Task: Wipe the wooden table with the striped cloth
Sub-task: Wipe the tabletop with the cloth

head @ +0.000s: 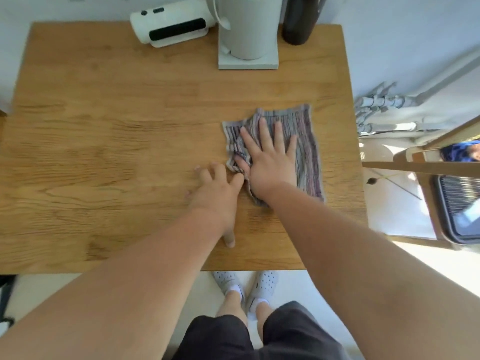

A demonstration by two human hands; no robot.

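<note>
Head view, striped cloth (306,152), grey cylinder (248,29), dark bottle (298,24) (behind)

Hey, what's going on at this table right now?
A person stands at the wooden table and presses the right hand flat, fingers spread, on the striped cloth near the table's right edge. The left hand rests open on the bare wood beside it, one fingertip at the cloth's bunched left edge. A white device, a pale cylindrical appliance on a square base and a dark bottle sit along the far edge.
</note>
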